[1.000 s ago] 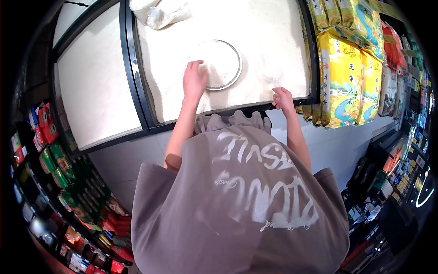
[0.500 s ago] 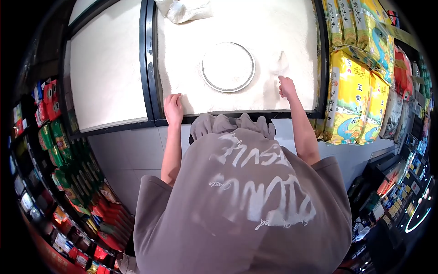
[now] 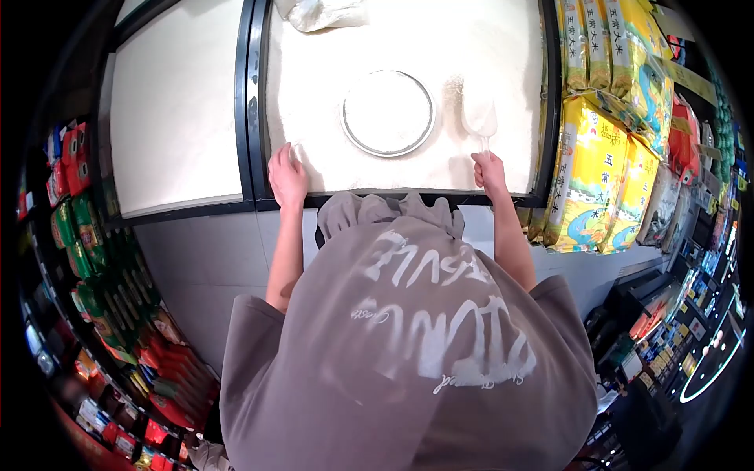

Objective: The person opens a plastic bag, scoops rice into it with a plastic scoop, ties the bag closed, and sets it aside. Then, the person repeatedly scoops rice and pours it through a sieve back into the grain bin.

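A clear scoop [image 3: 479, 119] is in my right hand [image 3: 490, 170], whose fingers are closed round its handle. Its bowl points away from me, over the white grain, which looks like rice [image 3: 503, 47]. Just left of the scoop is a darker speckled patch; whether it is grain in motion or a shadow I cannot tell. A round pan [image 3: 430, 129] full of the same grain sits left of the scoop. My left hand [image 3: 288, 176] rests at the bin's front left corner, fingers loosely bent and slightly apart, holding nothing visible.
A black-framed bin [image 3: 353, 193] holds the grain, with a second grain bin [image 3: 177, 110] to its left. A pale cloth-like bag [image 3: 326, 16] lies at the back. Yellow rice bags [image 3: 589, 173] are stacked on the right. Packed shelves [image 3: 102, 290] stand at the left.
The scoop has turned so its broad bowl shows, and a speckled patch has appeared beside it. My left hand has shifted slightly left. The whole view has moved a little.
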{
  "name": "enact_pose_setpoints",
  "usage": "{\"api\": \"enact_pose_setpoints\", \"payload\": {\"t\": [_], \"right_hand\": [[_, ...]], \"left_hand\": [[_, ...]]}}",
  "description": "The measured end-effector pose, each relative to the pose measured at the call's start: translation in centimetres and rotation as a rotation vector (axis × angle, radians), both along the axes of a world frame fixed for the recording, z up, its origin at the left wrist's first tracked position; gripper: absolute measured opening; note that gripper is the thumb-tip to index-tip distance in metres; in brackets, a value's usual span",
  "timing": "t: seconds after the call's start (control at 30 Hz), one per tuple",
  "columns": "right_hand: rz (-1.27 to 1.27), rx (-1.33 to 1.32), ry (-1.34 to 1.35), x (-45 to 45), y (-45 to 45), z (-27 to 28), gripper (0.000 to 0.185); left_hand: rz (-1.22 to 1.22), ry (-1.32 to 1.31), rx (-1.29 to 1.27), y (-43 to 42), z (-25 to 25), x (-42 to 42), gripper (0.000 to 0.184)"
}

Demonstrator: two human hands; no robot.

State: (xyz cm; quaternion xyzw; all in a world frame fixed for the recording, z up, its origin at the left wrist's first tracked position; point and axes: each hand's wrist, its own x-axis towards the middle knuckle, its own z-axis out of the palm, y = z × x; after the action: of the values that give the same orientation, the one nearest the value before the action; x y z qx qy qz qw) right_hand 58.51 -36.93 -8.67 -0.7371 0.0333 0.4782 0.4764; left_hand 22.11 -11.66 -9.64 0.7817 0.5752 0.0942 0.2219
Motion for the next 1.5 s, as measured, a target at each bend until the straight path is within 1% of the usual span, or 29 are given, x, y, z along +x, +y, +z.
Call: {"api": "enact_pose_setpoints", "payload": {"t": [0.03, 0.07, 0.1, 0.17, 0.2, 0.23, 0.3, 0.33, 0.4, 0.47, 0.53, 0.6, 0.67, 0.73, 0.77, 0.83, 0.87, 0.93, 0.97, 1.03, 1.17, 1.23, 1.27, 1.3, 1.37, 1.43, 1.5], "right_hand": [[-0.014, -0.006, -0.002, -0.4, -0.1, 1.0, 0.016], [0.007, -0.010, -0.016, -0.8, -0.2, 2.0, 0.016], [0.030, -0.018, -0.026, -1.2, -0.4, 3.1, 0.017], [0.065, -0.023, -0.043, -1.8, -0.7, 5.0, 0.018], [0.109, -0.020, -0.061, -2.0, -0.6, 6.0, 0.020], [0.108, -0.021, -0.062, -2.2, -0.5, 6.8, 0.020], [0.197, 0.013, -0.081, -2.8, -0.1, 8.4, 0.019], [0.199, 0.011, -0.082, -3.0, 0.3, 9.1, 0.019], [0.261, -0.020, -0.096, -3.7, 1.3, 10.1, 0.019], [0.290, -0.024, -0.105, -4.1, 2.0, 9.9, 0.019], [0.319, -0.028, -0.114, -4.0, 2.5, 9.6, 0.019], [0.495, -0.187, -0.356, -4.0, 2.8, 9.0, 0.028], [0.528, -0.220, -0.407, -4.2, 3.2, 9.3, 0.030], [0.556, -0.256, -0.460, -4.5, 3.7, 9.9, 0.032], [0.578, -0.262, -0.481, -4.7, 3.9, 10.3, 0.033], [0.598, -0.271, -0.500, -5.1, 4.1, 10.8, 0.033], [0.603, -0.264, -0.497, -5.3, 4.2, 11.0, 0.033], [0.605, -0.259, -0.493, -5.5, 4.1, 10.9, 0.032], [0.608, -0.253, -0.482, -5.6, 4.1, 10.7, 0.032], [0.612, -0.245, -0.470, -5.9, 4.3, 10.5, 0.032], [0.650, -0.226, -0.467, -6.5, 5.0, 10.4, 0.032], [0.680, -0.205, -0.464, -6.8, 5.4, 10.2, 0.033], [0.694, -0.195, -0.462, -6.9, 5.6, 10.0, 0.033], [0.709, -0.185, -0.459, -7.0, 5.7, 9.9, 0.034], [0.731, -0.180, -0.452, -7.1, 5.8, 10.2, 0.034], [0.753, -0.175, -0.446, -7.0, 5.9, 10.4, 0.034], [0.812, -0.213, -0.446, -6.9, 5.9, 10.5, 0.035]], "left_hand": [[-0.016, 0.030, 0.095, 0.0, -0.1, 0.2, 0.041], [0.005, 0.066, 0.029, -0.1, -0.2, 0.3, 0.049], [-0.003, 0.066, 0.021, -0.1, -0.4, 0.2, 0.049], [-0.016, 0.040, 0.013, 0.2, 0.0, 0.0, 0.044], [-0.006, -0.014, 0.068, 0.0, 0.6, 0.1, 0.036], [-0.006, -0.015, 0.067, 0.0, 0.5, -0.1, 0.036], [0.079, -0.220, -0.122, 0.1, 0.0, -0.6, 0.029], [0.092, -0.283, -0.013, 0.1, -0.3, -0.5, 0.023], [0.115, -0.317, -0.026, 0.0, -0.6, -0.6, 0.019], [0.140, -0.352, -0.035, 0.1, -0.2, -0.5, 0.016], [0.233, -0.355, -0.182, 0.0, 0.3, -0.1, 0.014], [0.219, -0.356, -0.172, 0.1, -0.3, -0.6, 0.014], [0.198, -0.356, -0.165, 0.1, -0.3, -0.6, 0.015], [0.209, -0.277, -0.157, 0.2, 0.0, -0.3, 0.016], [0.207, -0.279, -0.157, 0.2, 0.3, 0.0, 0.016], [0.197, -0.170, -0.052, 0.2, 1.0, 0.4, 0.016], [0.194, -0.171, -0.054, 0.1, 0.9, 0.4, 0.016], [0.199, -0.190, 0.052, 0.1, 0.6, 0.4, 0.017], [0.197, -0.190, 0.052, 0.1, 0.4, 0.2, 0.017], [0.092, -0.169, 0.183, 0.1, -0.2, -0.1, 0.022], [0.091, -0.185, 0.193, 0.1, -0.4, -0.6, 0.021], [0.125, -0.283, 0.013, 0.2, 0.0, -0.6, 0.021], [0.115, -0.300, 0.032, 0.2, 0.2, -0.5, 0.016], [0.117, -0.297, 0.033, 0.2, 0.1, -0.6, 0.016], [0.121, -0.386, -0.043, 0.2, -0.3, -0.6, 0.013], [0.134, -0.381, -0.038, 0.1, -0.1, -0.5, 0.010], [0.211, -0.460, -0.150, 0.1, 0.7, -0.1, 0.011]]}}
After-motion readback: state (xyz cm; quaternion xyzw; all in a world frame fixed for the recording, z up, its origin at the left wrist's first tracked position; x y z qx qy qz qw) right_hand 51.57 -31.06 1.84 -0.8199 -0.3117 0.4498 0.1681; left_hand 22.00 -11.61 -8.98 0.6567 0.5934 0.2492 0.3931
